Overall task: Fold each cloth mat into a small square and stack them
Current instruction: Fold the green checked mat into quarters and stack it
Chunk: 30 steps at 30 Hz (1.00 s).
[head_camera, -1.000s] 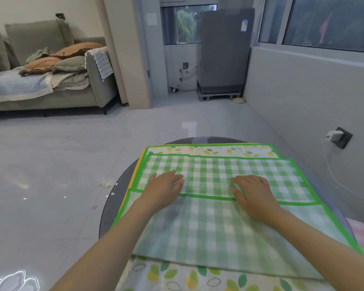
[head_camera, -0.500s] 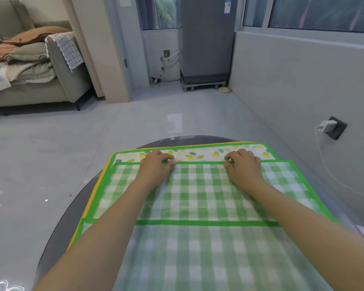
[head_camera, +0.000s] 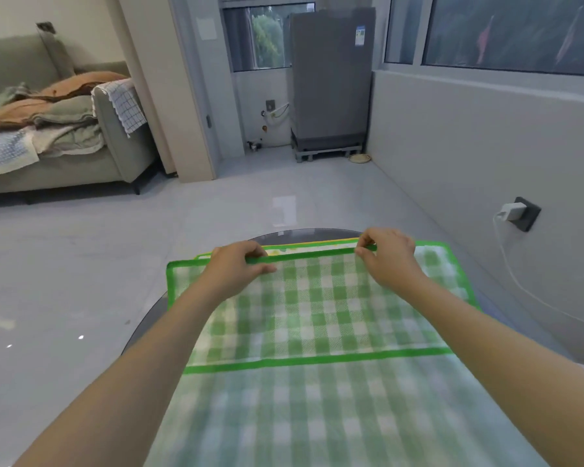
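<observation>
While both arms reached forward over the round dark surface (head_camera: pixel 149 318), the green checked mat (head_camera: pixel 317 315) lay spread across it, its far hem close to the far edge of the surface and its near part running out of view at the bottom. The left hand (head_camera: pixel 236 267) pinched the far green hem, with its fingers (head_camera: pixel 257 252) curled over the border and the thumb under it, towards the far left corner of the mat. The right hand (head_camera: pixel 390 256) gripped the same hem further right, its fingers (head_camera: pixel 368 239) curled down over the green border. A green band crossed the mat nearer the person, where one layer of the cloth lay over another. Just beyond the held hem, a second mat with a leaf print and yellow edge (head_camera: pixel 317 247) showed as a thin strip against the far edge of the surface. Whether the hem was lifted clear of that strip could not be told.
</observation>
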Available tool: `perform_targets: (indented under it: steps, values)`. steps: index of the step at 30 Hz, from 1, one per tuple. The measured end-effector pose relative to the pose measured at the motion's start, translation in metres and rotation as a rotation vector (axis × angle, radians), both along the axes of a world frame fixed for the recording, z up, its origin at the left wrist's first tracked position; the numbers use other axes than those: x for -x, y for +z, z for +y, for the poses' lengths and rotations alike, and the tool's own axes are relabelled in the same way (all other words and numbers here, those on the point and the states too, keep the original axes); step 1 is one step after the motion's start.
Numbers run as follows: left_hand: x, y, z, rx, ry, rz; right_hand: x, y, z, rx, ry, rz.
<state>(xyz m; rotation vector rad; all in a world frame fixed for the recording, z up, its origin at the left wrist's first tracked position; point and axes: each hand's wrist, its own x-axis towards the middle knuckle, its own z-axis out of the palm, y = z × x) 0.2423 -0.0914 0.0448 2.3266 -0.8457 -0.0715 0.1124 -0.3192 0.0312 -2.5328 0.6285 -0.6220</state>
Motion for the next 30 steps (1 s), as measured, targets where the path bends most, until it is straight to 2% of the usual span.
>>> perform_targets:
  steps: [6,11,21,30]
  values:
    - [0.061,0.054,0.04,0.003,-0.028,-0.035,0.067,0.059,0.035,0.042,0.103,0.003]
    - [0.12,0.066,0.072,-0.053,-0.027,-0.045,0.131,0.074,0.062,0.084,0.165,0.091]
    - [0.195,0.01,0.121,-0.228,-0.115,0.052,0.213,0.029,0.091,0.013,0.413,0.358]
    - [0.201,-0.024,0.132,-0.297,-0.171,0.1,0.222,-0.005,0.096,-0.061,0.465,0.39]
